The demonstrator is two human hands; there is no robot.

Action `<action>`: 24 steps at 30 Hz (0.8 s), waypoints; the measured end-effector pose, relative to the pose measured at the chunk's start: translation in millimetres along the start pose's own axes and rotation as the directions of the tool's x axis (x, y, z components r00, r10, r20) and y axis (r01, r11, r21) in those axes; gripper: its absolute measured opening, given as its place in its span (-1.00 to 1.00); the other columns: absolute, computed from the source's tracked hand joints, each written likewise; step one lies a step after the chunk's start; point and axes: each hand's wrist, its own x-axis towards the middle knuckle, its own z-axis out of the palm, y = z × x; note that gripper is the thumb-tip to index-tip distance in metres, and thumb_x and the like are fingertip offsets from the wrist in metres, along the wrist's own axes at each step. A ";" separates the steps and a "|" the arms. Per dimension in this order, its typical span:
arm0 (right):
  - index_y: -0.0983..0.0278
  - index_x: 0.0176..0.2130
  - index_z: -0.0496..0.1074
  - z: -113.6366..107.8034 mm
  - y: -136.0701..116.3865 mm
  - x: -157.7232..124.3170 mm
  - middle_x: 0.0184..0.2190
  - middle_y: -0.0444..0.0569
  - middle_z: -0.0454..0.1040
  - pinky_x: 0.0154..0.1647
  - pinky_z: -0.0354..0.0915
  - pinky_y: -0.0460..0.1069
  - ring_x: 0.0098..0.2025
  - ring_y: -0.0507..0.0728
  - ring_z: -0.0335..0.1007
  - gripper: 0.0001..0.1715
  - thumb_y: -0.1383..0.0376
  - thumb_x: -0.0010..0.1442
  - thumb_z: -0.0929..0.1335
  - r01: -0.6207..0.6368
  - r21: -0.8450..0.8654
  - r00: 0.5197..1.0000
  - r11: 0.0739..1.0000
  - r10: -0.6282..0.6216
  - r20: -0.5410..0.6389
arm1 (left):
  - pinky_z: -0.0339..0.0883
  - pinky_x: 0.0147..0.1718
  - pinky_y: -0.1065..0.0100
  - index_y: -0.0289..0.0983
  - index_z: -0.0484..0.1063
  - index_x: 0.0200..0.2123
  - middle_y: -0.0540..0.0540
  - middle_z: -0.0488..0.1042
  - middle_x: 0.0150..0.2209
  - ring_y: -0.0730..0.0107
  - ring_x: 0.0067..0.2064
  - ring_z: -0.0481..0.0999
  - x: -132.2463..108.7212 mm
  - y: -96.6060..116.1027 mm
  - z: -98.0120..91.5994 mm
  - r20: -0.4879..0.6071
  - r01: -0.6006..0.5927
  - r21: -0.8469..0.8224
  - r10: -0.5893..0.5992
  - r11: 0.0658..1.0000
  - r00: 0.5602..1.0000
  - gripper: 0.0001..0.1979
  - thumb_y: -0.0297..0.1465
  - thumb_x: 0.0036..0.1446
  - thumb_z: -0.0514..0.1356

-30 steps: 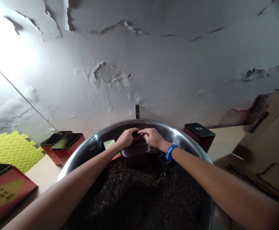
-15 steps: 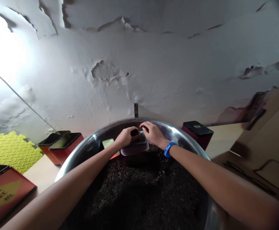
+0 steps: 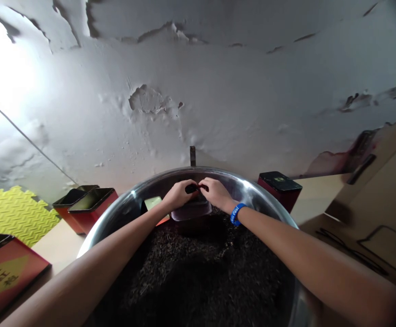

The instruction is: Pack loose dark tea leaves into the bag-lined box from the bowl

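A wide metal bowl (image 3: 135, 194) holds dark loose tea leaves (image 3: 184, 268). At its far side stands a boxy container (image 3: 193, 212) with see-through plastic around its rim. Above this container, my left hand (image 3: 180, 194) has its thumb and fingers curled together. My right hand (image 3: 215, 193), with a blue wristband, is closed in a pinch, its fingertips meeting those of the left. What the fingertips hold is too dark and small to make out. Left of the container, a pale-topped tin lid (image 3: 153, 203) leans inside the bowl.
Two open red tins (image 3: 94, 206) stand left of the bowl, and another red tin (image 3: 9, 272) is nearer. A closed tin with a black lid (image 3: 280, 190) stands at the right. Yellow foam mat (image 3: 17, 213) shows at left; a cardboard box (image 3: 382, 218) is at right.
My right hand has moved slightly left and down, and its fingers have closed to meet my left fingertips. My left hand stays nearly in place.
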 end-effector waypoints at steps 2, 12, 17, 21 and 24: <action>0.27 -0.33 0.41 0.3 1.2 0.4 -0.38 -0.07 0.40 -0.28 0.17 -0.11 -0.32 0.03 0.30 -0.84 0.38 0.09 0.24 -0.010 0.001 1.000 1.000 0.010 0.003 | 0.25 -0.30 0.41 -0.22 0.39 -0.22 -0.01 0.46 -0.31 0.36 -0.29 0.42 0.4 -1.5 0.7 0.000 -0.007 -0.009 0.007 1.000 1.000 -0.71 -0.25 -0.04 0.15; 0.28 -0.37 0.43 0.2 3.6 2.5 -0.41 -0.08 0.42 -0.33 0.16 -0.11 -0.37 0.02 0.30 -0.82 0.43 0.03 0.26 0.022 0.039 1.000 0.999 -0.022 0.013 | 0.25 -0.25 0.39 -0.22 0.39 -0.22 -0.02 0.45 -0.26 0.35 -0.24 0.42 0.0 -4.3 1.8 0.015 -0.036 -0.005 0.036 0.999 0.999 -0.73 -0.31 -0.05 0.15; 0.26 -0.38 0.43 -1.4 5.0 3.5 -0.44 -0.09 0.42 -0.34 0.16 -0.11 -0.39 0.02 0.29 -0.84 0.40 0.03 0.26 0.006 0.039 1.000 0.999 -0.005 -0.016 | 0.25 -0.24 0.39 -0.20 0.37 -0.15 -0.04 0.45 -0.24 0.33 -0.22 0.42 -0.7 -2.6 1.8 0.004 -0.030 0.027 0.030 0.999 1.000 -0.68 -0.29 -0.03 0.13; 0.26 -0.41 0.42 -5.1 4.9 4.6 -0.44 -0.09 0.42 -0.31 0.16 -0.10 -0.39 0.01 0.29 -0.85 0.38 0.05 0.25 -0.011 0.056 0.999 0.998 0.013 -0.045 | 0.25 -0.25 0.39 -0.19 0.38 -0.18 -0.04 0.45 -0.25 0.33 -0.24 0.42 -1.3 -0.8 1.3 -0.004 -0.029 0.057 0.029 0.998 1.000 -0.70 -0.26 -0.02 0.13; 0.26 -0.41 0.42 -8.3 4.4 5.4 -0.44 -0.10 0.43 -0.32 0.16 -0.10 -0.39 0.01 0.29 -0.86 0.36 0.05 0.26 -0.032 0.057 0.998 0.998 0.035 -0.050 | 0.26 -0.25 0.39 -0.21 0.39 -0.22 -0.04 0.46 -0.26 0.34 -0.26 0.42 -1.4 0.2 1.0 -0.009 -0.018 0.066 0.018 0.998 1.000 -0.72 -0.23 -0.02 0.12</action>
